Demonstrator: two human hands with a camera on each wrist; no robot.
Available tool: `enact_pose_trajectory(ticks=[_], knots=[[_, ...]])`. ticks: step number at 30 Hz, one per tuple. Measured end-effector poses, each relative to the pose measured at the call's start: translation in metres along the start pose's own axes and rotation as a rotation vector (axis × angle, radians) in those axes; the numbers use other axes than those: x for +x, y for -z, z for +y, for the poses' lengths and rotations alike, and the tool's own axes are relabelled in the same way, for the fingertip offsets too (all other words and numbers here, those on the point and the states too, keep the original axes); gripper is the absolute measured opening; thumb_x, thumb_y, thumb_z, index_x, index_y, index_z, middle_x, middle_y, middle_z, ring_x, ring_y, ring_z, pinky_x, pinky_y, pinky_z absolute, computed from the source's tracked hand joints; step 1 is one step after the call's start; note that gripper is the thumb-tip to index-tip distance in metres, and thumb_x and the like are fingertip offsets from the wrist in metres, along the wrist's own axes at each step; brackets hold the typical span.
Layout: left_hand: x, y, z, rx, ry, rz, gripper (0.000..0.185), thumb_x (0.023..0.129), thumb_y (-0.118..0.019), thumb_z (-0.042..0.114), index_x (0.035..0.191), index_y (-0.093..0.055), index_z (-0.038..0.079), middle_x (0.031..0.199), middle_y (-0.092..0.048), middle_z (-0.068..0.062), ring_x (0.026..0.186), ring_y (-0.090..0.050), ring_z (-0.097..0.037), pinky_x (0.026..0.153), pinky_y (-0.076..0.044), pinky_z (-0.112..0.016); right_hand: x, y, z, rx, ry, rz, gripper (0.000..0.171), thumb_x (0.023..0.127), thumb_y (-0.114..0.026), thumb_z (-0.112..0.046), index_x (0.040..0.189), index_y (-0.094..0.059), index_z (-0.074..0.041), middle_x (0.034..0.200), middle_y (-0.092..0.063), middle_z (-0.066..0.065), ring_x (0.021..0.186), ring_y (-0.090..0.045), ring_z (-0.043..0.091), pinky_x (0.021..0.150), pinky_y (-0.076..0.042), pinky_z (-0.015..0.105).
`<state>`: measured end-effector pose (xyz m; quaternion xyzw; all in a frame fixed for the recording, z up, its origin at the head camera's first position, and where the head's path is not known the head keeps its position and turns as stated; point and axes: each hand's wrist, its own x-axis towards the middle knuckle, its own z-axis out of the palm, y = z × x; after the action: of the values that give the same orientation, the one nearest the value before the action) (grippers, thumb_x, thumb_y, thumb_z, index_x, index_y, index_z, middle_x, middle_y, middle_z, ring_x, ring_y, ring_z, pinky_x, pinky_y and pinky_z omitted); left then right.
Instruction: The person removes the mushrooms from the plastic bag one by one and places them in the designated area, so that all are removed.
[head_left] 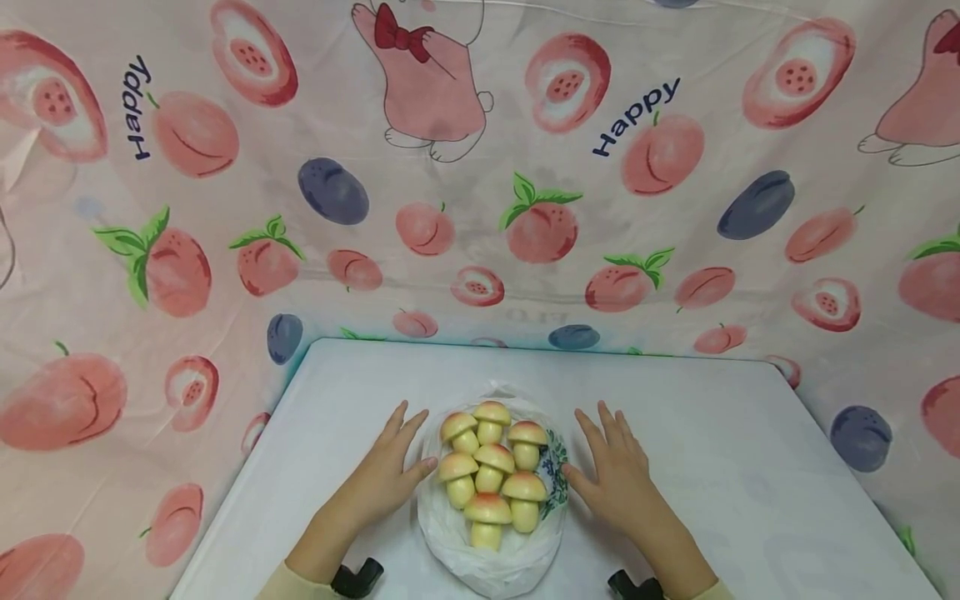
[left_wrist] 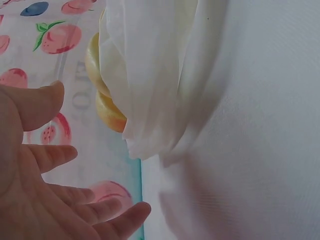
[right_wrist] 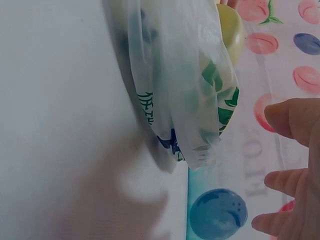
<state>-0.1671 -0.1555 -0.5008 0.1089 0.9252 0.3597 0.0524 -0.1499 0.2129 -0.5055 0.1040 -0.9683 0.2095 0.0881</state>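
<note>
I am watching a plastic-lined bowl (head_left: 491,542) of mushroom-shaped buns (head_left: 491,471) sitting near the front edge of the white table (head_left: 750,467), midway between its sides. The left hand (head_left: 390,475) is resting flat just left of the bowl, fingers straight, thumb at the plastic. The right hand (head_left: 618,479) is lying flat just right of it, fingers spread, gripping nothing. Bare tabletop is running wide beyond both hands to the fruit-print cloth (head_left: 225,250).
</note>
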Motion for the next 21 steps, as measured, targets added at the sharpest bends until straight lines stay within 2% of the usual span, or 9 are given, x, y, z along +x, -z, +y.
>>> enact_pose_trajectory(ticks=[9, 14, 21], knots=[[-0.0004, -0.0006, 0.0005, -0.082, 0.003, -0.012, 0.071, 0.099, -0.078, 0.023, 0.162, -0.047, 0.016, 0.181, -0.015, -0.016, 0.163, -0.025, -0.049, 0.122, -0.032, -0.074, -0.0005, -0.0003, -0.0020, 0.054, 0.025, 0.020, 0.080, 0.095, -0.076, -0.035, 0.164, -0.042, -0.013, 0.174, -0.029, 0.029, 0.156, -0.029, 0.062, 0.104, -0.038, 0.089], [0.0012, -0.0044, -0.0025, -0.099, 0.006, -0.012, 0.067, 0.099, -0.079, 0.020, 0.159, -0.050, 0.017, 0.181, -0.017, -0.013, 0.161, -0.032, -0.047, 0.119, -0.042, -0.067, -0.0016, -0.0009, -0.0041, 0.106, 0.030, 0.029, 0.076, 0.095, -0.076, -0.031, 0.162, -0.045, -0.012, 0.174, -0.032, 0.026, 0.156, -0.031, 0.058, 0.109, -0.037, 0.086], [0.0027, -0.0077, -0.0063, -0.134, -0.019, -0.047, 0.061, 0.098, -0.079, 0.015, 0.154, -0.055, 0.015, 0.180, -0.018, -0.017, 0.153, -0.044, -0.048, 0.112, -0.053, -0.058, -0.0029, -0.0032, -0.0056, 0.183, 0.064, 0.057, 0.072, 0.093, -0.078, -0.025, 0.157, -0.049, -0.010, 0.171, -0.036, 0.026, 0.153, -0.035, 0.055, 0.112, -0.039, 0.080]])
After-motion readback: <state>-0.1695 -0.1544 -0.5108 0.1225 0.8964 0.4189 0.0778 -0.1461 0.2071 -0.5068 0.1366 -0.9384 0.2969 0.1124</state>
